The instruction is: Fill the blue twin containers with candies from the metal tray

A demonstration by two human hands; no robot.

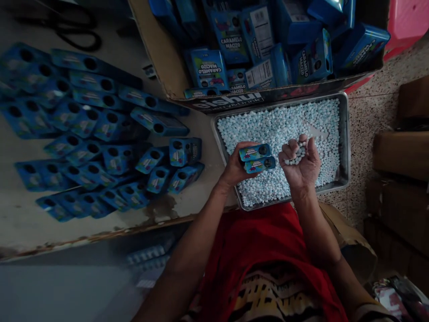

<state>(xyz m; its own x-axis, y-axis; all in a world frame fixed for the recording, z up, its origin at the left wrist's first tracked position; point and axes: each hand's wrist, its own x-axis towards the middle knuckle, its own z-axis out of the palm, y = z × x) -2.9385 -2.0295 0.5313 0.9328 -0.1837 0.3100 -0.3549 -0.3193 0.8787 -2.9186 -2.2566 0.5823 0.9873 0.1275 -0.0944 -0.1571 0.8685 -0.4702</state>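
A metal tray (pixel 345 147) full of small white and pale blue candies lies in front of me. Over its left part, my left hand (pixel 238 167) grips two blue candy boxes (pixel 255 153) side by side, their round holes facing up. My right hand (pixel 301 163) is just right of the boxes, palm up, fingers curled around a heap of candies (pixel 296 154). The boxes and my right hand do not touch. Many similar blue boxes (pixel 117 156) stand in rows on the table at the left, with dark round holes on top.
Behind the tray, an open cardboard box (pixel 174 74) holds many blue boxes. Black scissors (pixel 78 38) lie at the back left of the table (pixel 20 232). Brown cartons (pixel 400 154) are stacked at the right, and a pink object (pixel 407 22) is at the back right.
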